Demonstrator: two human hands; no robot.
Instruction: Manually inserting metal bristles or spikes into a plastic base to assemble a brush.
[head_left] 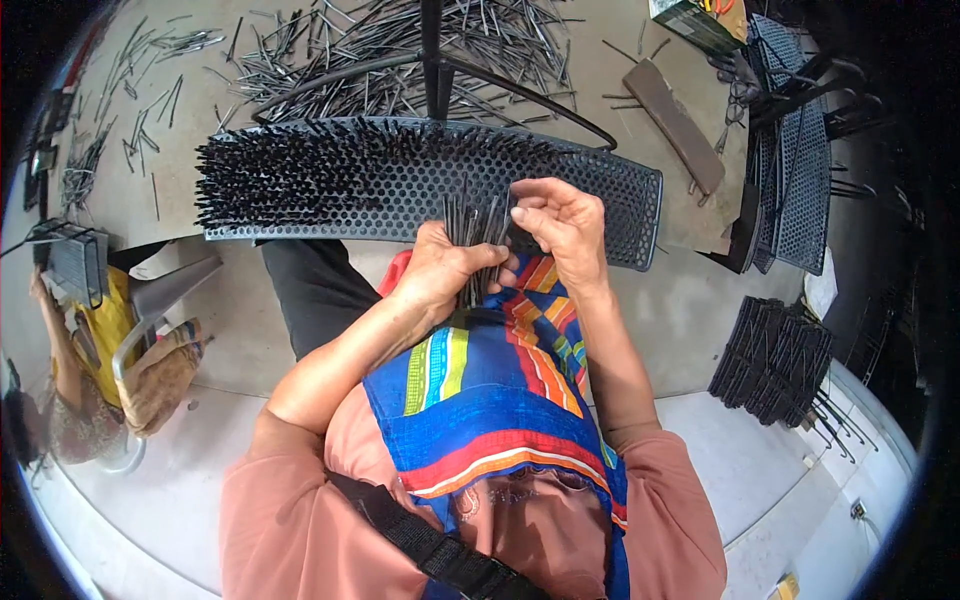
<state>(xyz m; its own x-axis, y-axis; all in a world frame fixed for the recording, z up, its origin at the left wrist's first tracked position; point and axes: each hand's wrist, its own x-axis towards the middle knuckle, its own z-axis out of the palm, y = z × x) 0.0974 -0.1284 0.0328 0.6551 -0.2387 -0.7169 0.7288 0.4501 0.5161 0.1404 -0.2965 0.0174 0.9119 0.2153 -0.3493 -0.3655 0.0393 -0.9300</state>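
My left hand (445, 262) is closed around a bundle of thin dark rods (470, 225), which stand roughly upright in front of my apron. Beside the bundle's upper ends, my right hand (562, 222) has its thumb and index finger drawn together. Whatever may be between those fingertips is too small to make out. Just beyond both hands lies a long, slightly curved black perforated plate (420, 200). Short dark rods (285, 170) stand packed in the holes of its left part and along its far edge. Bare holes show over its near middle and right end.
Loose rods (390, 60) lie heaped on the table (640, 130) behind the plate. A dark metal stand (433, 70) rises there. To the right are a brown bar (675, 125) and upright perforated panels (800, 150). Another person's arm (62, 340) shows at far left.
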